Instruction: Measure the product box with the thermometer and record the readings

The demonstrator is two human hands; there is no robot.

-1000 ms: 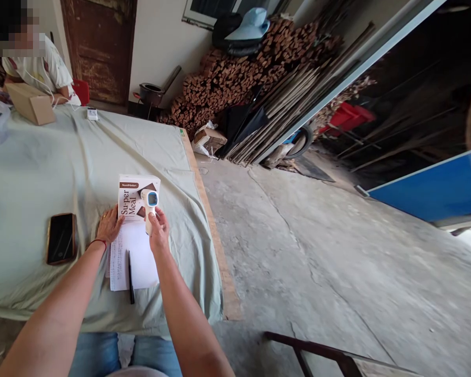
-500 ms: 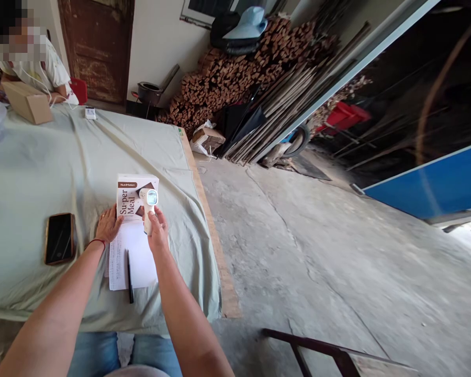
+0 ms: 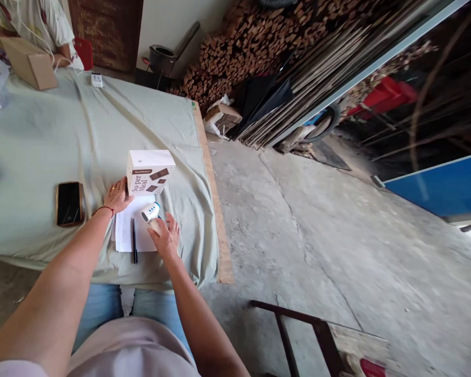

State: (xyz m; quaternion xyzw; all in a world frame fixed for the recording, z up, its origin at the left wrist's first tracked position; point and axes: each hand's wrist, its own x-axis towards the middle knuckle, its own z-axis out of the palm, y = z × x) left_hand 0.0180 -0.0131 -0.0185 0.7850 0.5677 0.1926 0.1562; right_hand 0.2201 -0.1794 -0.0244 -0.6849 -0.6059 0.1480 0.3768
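Okay, thermometer (image 3: 150, 211) over the paper (image 3: 146, 242), just far-left of right grip (image 3: 166, 237) (nearer one), long axis slanting near-right toward it; can't tell if clamped. Left grip (image 3: 116, 197) against box (image 3: 151, 177), clamp unclear.

The left arm (image 3: 73, 272) stretched toward one o'clock, the left hand (image 3: 116, 197) back upward with its thumb (image 3: 128, 200) toward three. The right arm (image 3: 200, 319) angled toward eleven o'clock; the right hand (image 3: 167, 238) was at four o'clock from the left, fingers (image 3: 172, 223) loosely parted.
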